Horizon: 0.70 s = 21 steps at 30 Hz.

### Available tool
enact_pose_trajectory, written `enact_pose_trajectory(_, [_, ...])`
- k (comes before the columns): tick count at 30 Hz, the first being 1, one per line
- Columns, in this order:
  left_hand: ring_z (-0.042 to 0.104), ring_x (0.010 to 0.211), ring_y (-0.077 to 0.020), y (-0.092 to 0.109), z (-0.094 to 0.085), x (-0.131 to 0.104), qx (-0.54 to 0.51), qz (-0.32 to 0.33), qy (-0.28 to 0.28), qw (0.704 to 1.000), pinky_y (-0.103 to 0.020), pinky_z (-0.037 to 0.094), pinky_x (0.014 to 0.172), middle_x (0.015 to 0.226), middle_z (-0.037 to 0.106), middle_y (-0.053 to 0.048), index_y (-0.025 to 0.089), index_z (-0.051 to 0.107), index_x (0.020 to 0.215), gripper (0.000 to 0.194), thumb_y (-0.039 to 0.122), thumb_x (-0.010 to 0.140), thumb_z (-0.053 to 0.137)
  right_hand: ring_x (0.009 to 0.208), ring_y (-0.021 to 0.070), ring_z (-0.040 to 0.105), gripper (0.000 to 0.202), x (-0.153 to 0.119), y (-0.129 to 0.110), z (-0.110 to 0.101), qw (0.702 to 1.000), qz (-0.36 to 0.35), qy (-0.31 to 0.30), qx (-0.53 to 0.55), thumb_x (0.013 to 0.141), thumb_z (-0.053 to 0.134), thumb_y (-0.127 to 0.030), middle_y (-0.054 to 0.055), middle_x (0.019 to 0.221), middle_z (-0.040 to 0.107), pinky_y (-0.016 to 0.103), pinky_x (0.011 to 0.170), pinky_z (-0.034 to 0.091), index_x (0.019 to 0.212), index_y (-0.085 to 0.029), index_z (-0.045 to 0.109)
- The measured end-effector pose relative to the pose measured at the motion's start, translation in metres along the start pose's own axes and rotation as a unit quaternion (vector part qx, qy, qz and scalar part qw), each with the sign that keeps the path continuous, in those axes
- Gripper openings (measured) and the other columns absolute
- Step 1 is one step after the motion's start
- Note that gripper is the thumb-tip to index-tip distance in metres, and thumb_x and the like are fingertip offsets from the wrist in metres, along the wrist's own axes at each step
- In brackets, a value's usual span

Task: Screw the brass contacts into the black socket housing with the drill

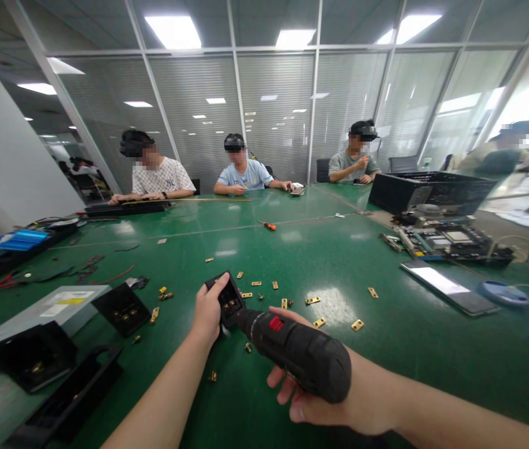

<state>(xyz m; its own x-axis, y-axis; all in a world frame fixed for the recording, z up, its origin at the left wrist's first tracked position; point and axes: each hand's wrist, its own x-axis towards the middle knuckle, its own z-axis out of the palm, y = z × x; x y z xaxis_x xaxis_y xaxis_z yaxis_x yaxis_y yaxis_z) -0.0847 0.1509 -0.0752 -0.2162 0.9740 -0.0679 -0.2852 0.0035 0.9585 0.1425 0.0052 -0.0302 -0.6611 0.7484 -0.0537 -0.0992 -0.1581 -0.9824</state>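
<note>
My left hand (209,308) grips a small black plastic box (230,299) by its edge, tilted up off the green table. Brass-coloured parts show inside the box. My right hand (292,380) is wrapped round a black cordless drill (299,355) with a red switch on top. The drill's nose points into the box; its tip is hidden there, so I cannot tell whether it touches a screw. Several small brass plates (319,322) lie beyond and to the right of the box. A brass screw piece (213,376) lies just in front of it.
Black boxes (121,310) and a grey case (58,312) stand at left. An orange screwdriver (269,226) lies mid-table. At right are a phone (446,287), a circuit board (454,240) and an open black computer case (428,190). Several people sit across the table.
</note>
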Motion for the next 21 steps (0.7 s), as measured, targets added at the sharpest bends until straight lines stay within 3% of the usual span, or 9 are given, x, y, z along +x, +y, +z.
enact_pose_trajectory(15, [0.070, 0.057, -0.0269, -0.002, 0.000, 0.000, -0.005, -0.003, 0.010, 1.000, -0.040, 0.058, 0.053, 0.063, 0.069, -0.004, 0.017, 0.063, 0.085, 0.039, 0.045, 0.066, 0.082, 0.090, 0.0192, 0.065, 0.105, -0.006, -0.008, 0.005, 0.996, -0.034, 0.008, -0.087, 0.076, 0.076, -0.016, 0.008, 0.108, 0.064, 0.036, 0.077, 0.054, 0.156, -0.030, 0.009])
enact_pose_trajectory(21, [0.070, 0.057, -0.0265, -0.002, 0.001, 0.001, 0.008, 0.002, 0.003, 1.000, -0.039, 0.058, 0.053, 0.064, 0.069, -0.005, 0.016, 0.063, 0.085, 0.039, 0.047, 0.068, 0.080, 0.077, 0.0164, 0.064, 0.105, -0.006, -0.013, 0.008, 0.993, -0.035, 0.025, -0.113, 0.073, 0.075, -0.014, 0.007, 0.103, 0.065, 0.033, 0.069, 0.054, 0.156, -0.026, 0.012])
